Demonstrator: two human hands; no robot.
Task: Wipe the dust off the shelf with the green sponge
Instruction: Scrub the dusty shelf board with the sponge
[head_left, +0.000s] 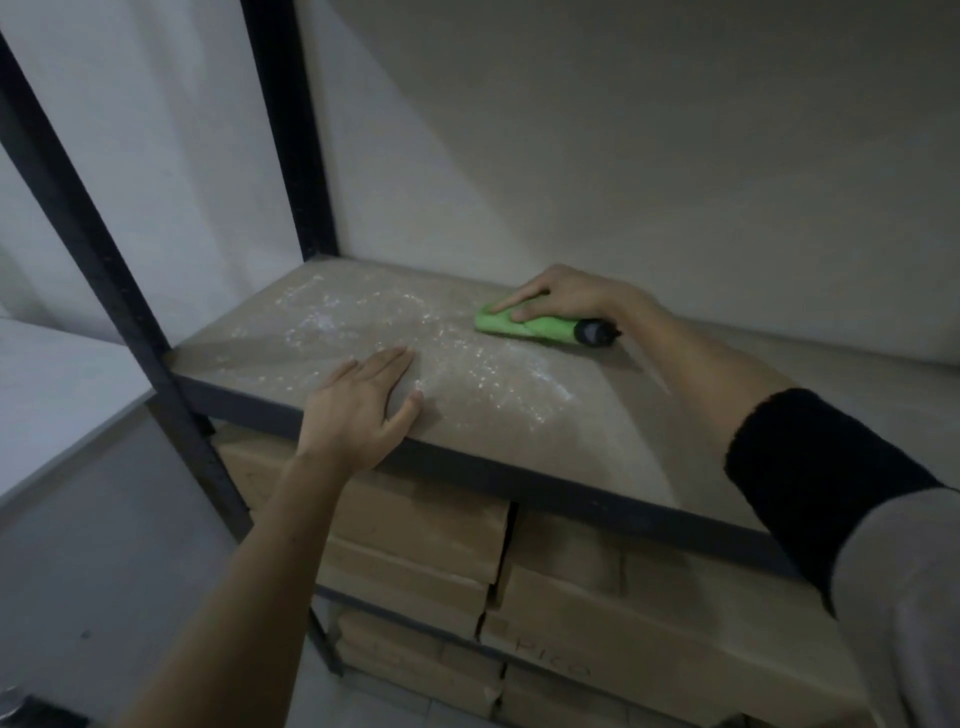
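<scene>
The green sponge (524, 326) lies flat on the shelf board (597, 431) near its back edge, with a dark end (597, 332) pointing right. My right hand (558, 299) lies on top of the sponge, fingers stretched along it and pressing it down. White dust (395, 332) is scattered over the left and middle of the board, just left of the sponge. My left hand (363, 410) rests flat on the board at its front edge, fingers straight, holding nothing.
Black metal uprights (291, 130) frame the shelf's left side, and a dark rail (519, 483) runs along its front. Cardboard boxes (571, 597) are stacked on the level below. A pale wall stands close behind the shelf.
</scene>
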